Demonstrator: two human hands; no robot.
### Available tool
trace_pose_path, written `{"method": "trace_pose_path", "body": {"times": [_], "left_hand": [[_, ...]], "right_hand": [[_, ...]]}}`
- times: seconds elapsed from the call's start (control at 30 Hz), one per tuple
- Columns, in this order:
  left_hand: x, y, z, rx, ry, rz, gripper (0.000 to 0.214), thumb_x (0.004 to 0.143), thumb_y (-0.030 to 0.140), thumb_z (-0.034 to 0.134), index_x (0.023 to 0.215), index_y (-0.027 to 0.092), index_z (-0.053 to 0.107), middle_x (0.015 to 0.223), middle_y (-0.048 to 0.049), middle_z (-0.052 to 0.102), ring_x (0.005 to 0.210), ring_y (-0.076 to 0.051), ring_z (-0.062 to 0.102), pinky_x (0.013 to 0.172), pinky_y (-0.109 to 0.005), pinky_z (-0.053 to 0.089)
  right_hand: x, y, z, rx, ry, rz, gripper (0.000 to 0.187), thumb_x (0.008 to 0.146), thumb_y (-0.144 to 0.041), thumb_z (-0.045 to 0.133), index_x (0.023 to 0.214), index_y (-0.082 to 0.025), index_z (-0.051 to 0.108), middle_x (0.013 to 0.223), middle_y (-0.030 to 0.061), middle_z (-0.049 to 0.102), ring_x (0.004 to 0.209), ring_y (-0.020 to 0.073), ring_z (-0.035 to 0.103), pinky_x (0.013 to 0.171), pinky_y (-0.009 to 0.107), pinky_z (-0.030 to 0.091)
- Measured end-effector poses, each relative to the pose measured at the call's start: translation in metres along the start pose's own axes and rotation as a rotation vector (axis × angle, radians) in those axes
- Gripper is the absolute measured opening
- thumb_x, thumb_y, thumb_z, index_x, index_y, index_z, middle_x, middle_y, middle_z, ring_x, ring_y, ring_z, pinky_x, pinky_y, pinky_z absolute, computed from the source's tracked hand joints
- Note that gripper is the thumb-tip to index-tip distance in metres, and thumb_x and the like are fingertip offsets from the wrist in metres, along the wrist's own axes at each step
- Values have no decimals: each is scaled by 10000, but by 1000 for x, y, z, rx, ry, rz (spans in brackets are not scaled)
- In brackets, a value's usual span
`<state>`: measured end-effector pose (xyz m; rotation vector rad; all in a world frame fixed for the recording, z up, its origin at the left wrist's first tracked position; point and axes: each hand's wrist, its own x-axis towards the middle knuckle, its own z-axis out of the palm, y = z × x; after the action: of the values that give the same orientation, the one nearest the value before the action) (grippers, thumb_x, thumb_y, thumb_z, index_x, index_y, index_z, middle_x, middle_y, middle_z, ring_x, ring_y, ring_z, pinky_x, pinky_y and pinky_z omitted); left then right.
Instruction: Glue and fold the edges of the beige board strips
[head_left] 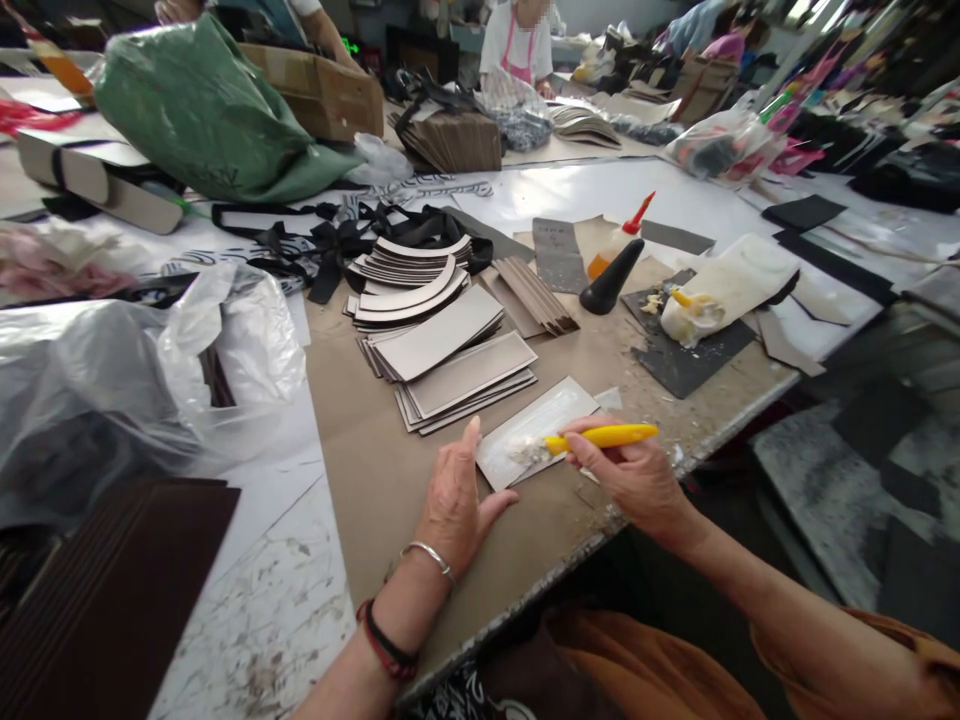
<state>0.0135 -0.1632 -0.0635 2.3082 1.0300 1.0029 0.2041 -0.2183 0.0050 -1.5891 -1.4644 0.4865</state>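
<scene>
A grey rectangular card piece (536,425) lies on the brown paper-covered table near its front edge. My left hand (454,500) rests on the table with its fingers stretched out, its fingertips touching the piece's left end. My right hand (634,475) is closed on a yellow-handled brush (600,437), whose bristles touch the piece's left part, where a whitish smear shows. Just behind the piece stand stacks of similar grey card pieces (457,365).
A black cone-shaped item (611,280) and an orange glue bottle with a red nozzle (619,240) stand behind. A white glue container (720,290) lies on a dark board at right. Clear plastic bags (150,370) fill the left. Another person (517,40) sits at the far end.
</scene>
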Motion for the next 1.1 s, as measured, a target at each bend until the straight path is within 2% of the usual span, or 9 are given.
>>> {"method": "trace_pose_path", "body": {"times": [0.07,0.17,0.3,0.43,0.63,0.8,0.87,1.0,1.1], "left_hand": [[0,-1,0,5,-4,6,1014,665,274,757,1429,228,92,1186,-139,548,1013,-268,536,903,-460,462],[0,-1,1,0,3,15,971,686,286,739,1427,209,116,1147,-137,566,1008,-271,535,899,-464,461],[-1,-1,1,-1,11,22,899,716,334,708,1419,203,162,1156,-143,562,1021,-275,530,901,-470,459],[-2,1,-2,-4,-23,27,795,772,362,646,1409,192,201,1155,-139,562,1054,-270,524,917,-470,454],[-5,1,-4,0,-23,32,718,804,352,610,1392,189,231,1211,-147,534,1117,-266,506,941,-461,449],[-5,-1,-3,4,-13,38,755,790,359,628,1398,185,216,1175,-144,557,1084,-257,525,933,-449,460],[-5,-1,-3,4,-9,35,761,788,361,628,1400,188,210,1168,-142,560,1080,-256,526,930,-445,462],[-5,0,-3,1,-5,27,756,787,354,628,1397,185,215,1160,-143,562,1072,-256,528,921,-438,468],[-4,0,-3,-2,-3,22,760,779,348,637,1395,185,221,1157,-143,565,1066,-260,530,920,-444,466]], "right_hand": [[6,14,-15,-73,89,37,175,853,-339,559,851,-173,615,797,46,640,600,147,616,581,284,534],[14,24,-42,-232,173,3,178,855,-345,549,837,-180,612,841,62,644,676,171,629,662,326,534],[19,22,-60,-379,156,-177,118,870,-273,525,860,-194,611,846,73,645,806,199,622,785,369,510],[14,17,-51,-426,-3,-377,115,873,-192,509,950,-202,594,874,73,647,851,199,619,790,366,519],[-1,-5,-32,-281,-282,-449,168,886,-145,487,1031,-197,553,924,73,640,888,174,600,780,310,524],[3,-5,-38,-378,-217,-474,195,873,-123,501,1046,-196,553,940,86,633,907,191,587,806,340,509],[0,-8,-33,-418,-265,-488,172,868,-121,504,1014,-182,571,915,89,634,873,196,583,776,341,512],[-5,-21,-22,-216,-404,-507,184,861,-98,502,1014,-176,567,904,71,640,852,162,586,755,273,516],[10,-12,-29,-283,-268,-524,202,875,-125,499,1056,-193,557,951,84,638,913,172,590,810,301,509]]}}
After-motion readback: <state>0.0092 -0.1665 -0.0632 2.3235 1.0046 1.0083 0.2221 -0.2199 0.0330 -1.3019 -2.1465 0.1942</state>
